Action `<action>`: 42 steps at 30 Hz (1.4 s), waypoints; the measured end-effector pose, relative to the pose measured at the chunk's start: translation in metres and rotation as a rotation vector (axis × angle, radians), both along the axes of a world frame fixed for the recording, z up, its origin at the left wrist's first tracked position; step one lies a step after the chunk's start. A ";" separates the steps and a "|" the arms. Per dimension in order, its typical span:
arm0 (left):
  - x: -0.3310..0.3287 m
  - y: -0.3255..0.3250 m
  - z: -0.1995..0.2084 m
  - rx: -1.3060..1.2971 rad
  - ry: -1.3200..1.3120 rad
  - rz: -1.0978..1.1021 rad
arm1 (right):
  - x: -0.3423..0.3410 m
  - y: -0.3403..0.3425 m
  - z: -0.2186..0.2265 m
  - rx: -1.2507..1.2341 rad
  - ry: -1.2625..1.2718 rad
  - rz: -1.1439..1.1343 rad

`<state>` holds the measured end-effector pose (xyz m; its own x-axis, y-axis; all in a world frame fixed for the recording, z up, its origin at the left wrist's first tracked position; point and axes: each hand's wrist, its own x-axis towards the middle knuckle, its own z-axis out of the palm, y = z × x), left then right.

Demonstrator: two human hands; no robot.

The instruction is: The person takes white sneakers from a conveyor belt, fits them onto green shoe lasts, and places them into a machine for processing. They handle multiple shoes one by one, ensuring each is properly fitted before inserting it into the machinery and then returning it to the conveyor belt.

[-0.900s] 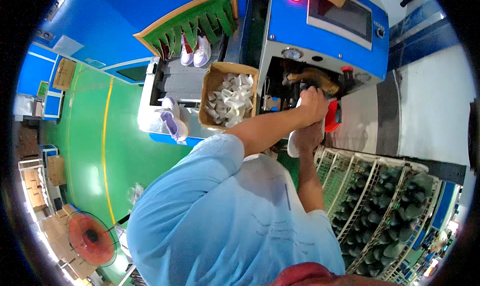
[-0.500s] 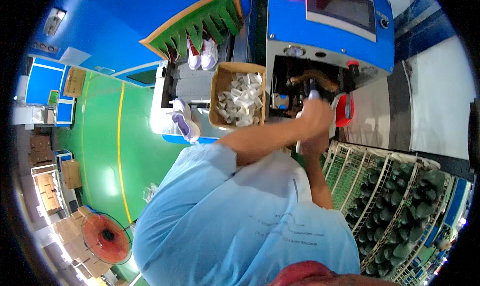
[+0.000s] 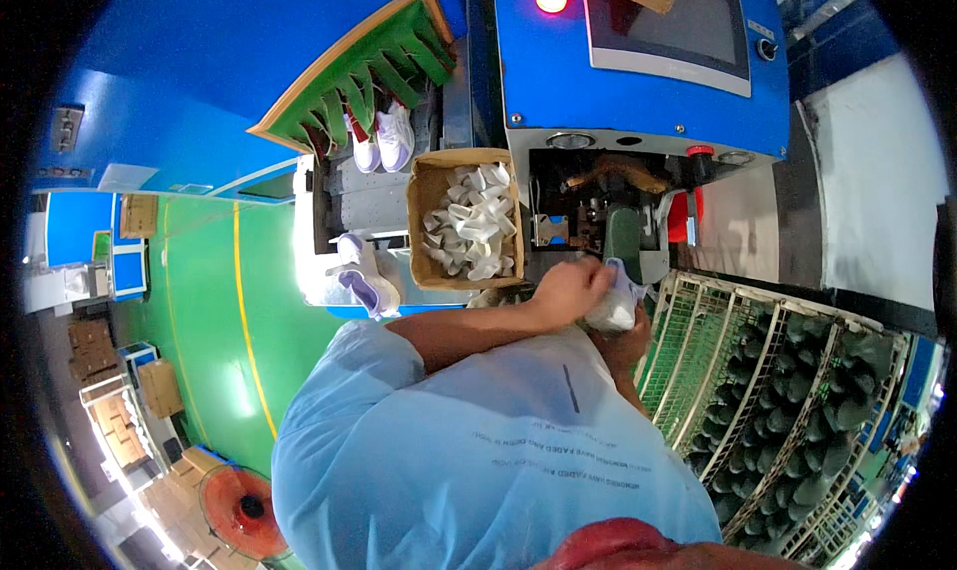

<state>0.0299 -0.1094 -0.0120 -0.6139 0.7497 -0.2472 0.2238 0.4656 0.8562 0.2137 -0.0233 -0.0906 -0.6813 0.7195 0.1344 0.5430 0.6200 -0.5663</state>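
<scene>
A white shoe with lavender lining is held close in front of my body, below the machine's opening. My right hand is closed round its lower right side; the shoe hides part of the fingers. At its upper left edge, my left hand has its fingers closed on the shoe's collar. Just beyond the shoe, a dark green shoe last sticks out of the blue machine. The shoe's opening faces the last, and whether the two touch I cannot tell.
Left of the machine stands a cardboard box of white shoe inserts. A pair of white shoes sits under green strip curtains; another white shoe lies nearer. A wire rack with dark lasts is at my right.
My left hand has moved from the machine's opening back toward my body. The shoe now shows between both hands, and the green last stands bare in the opening. The view has shifted slightly.
</scene>
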 end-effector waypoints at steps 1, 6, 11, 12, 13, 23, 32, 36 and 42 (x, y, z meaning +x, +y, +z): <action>-0.003 -0.006 -0.013 0.007 -0.132 0.076 | -0.002 -0.011 0.018 -0.251 -0.001 -0.174; 0.017 -0.022 -0.077 -0.173 -1.281 -0.129 | 0.009 -0.045 0.076 -0.373 -0.478 -0.183; 0.035 -0.060 -0.093 -0.164 -1.647 -0.187 | 0.081 -0.033 0.048 -0.837 -0.048 -0.139; 0.040 -0.064 -0.099 -0.185 -1.675 -0.118 | 0.081 -0.028 0.043 -0.953 0.135 -0.234; 0.040 -0.073 -0.105 -0.023 -1.756 -0.113 | 0.071 -0.019 0.029 -0.904 0.386 -0.268; -0.024 -0.163 -0.085 0.173 -1.344 0.205 | -0.009 0.025 0.044 -1.204 0.230 -0.229; 0.031 -0.148 -0.044 -0.115 -0.943 0.085 | -0.030 0.034 0.036 -1.131 0.454 -0.282; 0.085 -0.123 -0.010 -0.097 -0.618 -0.148 | 0.022 0.051 0.164 -1.034 0.605 -0.038; 0.127 -0.087 -0.020 -0.136 -1.074 -0.283 | 0.201 0.036 0.116 -0.387 0.465 -0.029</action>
